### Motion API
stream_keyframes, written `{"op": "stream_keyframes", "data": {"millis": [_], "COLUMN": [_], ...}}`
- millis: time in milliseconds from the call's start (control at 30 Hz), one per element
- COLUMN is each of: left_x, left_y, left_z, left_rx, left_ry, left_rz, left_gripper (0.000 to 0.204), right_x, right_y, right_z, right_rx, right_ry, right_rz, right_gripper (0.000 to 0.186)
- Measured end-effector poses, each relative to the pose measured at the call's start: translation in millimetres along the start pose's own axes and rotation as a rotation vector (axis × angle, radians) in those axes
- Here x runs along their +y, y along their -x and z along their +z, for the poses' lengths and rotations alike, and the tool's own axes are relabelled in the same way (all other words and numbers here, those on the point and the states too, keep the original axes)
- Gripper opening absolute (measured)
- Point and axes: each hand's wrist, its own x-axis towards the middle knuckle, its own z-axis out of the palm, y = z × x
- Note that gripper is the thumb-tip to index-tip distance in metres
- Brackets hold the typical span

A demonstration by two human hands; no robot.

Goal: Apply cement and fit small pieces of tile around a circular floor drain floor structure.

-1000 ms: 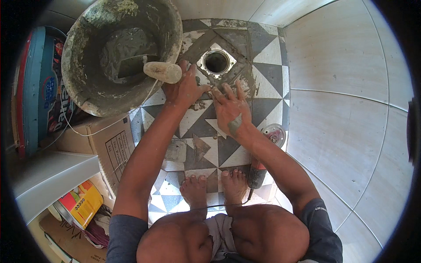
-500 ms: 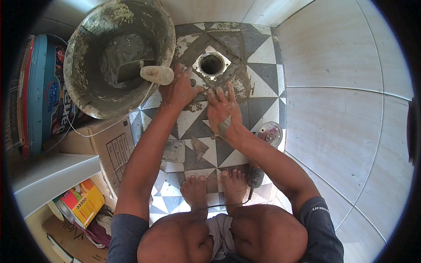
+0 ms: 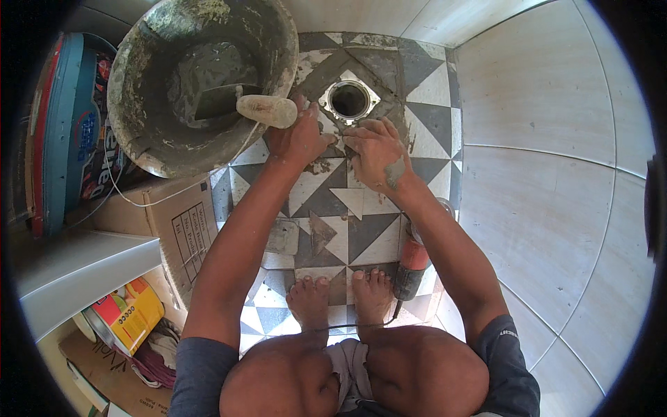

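Observation:
A square metal floor drain (image 3: 331, 99) with a round hole is set in the patterned tile floor, with wet grey mortar around it. My left hand (image 3: 300, 139) rests left of the drain, fingers stretched forward and thumb pointing to the right; it holds nothing visible. Just below the drain's near corner is my right hand (image 3: 379, 153), its fingers apart and bent over the mortar and tile edge. Mortar is smeared on its wrist. A trowel (image 3: 266, 110) with a wooden handle lies across the bucket's rim, close by my left hand, its blade inside the bucket.
The mortar bucket (image 3: 132, 132) stands at the upper left, above a cardboard box (image 3: 186, 229). An angle grinder (image 3: 411, 267) with a cord lies beneath my right forearm. A loose triangular tile piece (image 3: 319, 233) is between my arms. Tiled walls (image 3: 535, 104) rise at right.
My right hand has moved up and right toward the drain, and its fingers have bent. My left hand stays beside the drain. The whole view has shifted slightly.

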Motion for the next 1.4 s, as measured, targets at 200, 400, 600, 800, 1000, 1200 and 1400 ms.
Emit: {"op": "stream_keyframes", "data": {"millis": [200, 400, 600, 800, 1000, 1200, 1400], "left_x": [-2, -10, -4, -3, -1, 1, -18], "left_y": [-2, 0, -3, 0, 3, 4, 21], "left_z": [0, 10, 0, 2, 7, -4, 34], "left_rx": [-0.031, 0.019, -0.071, -0.099, -0.049, -0.116, 0.088], "left_ry": [-0.025, -0.044, -0.044, -0.002, 0.018, 0.041, -0.024], "left_rz": [0.015, 0.066, -0.007, -0.041, -0.04, -0.086, 0.014], "left_gripper": [0.072, 0.077, 0.075, 0.077, 0.076, 0.077, 0.073], "right_x": [-7, -4, 2, 6, 5, -20, -21], "right_y": [-11, -3, 7, 3, 7, 11, 0], "right_z": [6, 21, 22, 23, 23, 8, 10], "right_rx": [-0.063, -0.043, -0.072, -0.074, -0.039, -0.066, -0.101], "right_ry": [0.0, -0.049, -0.041, -0.02, 0.028, -0.036, 0.029], "right_rz": [-0.023, -0.018, -0.058, -0.084, -0.122, -0.038, -0.05], "right_gripper": [0.044, 0.051, 0.051, 0.061, 0.06, 0.044, 0.042]}}
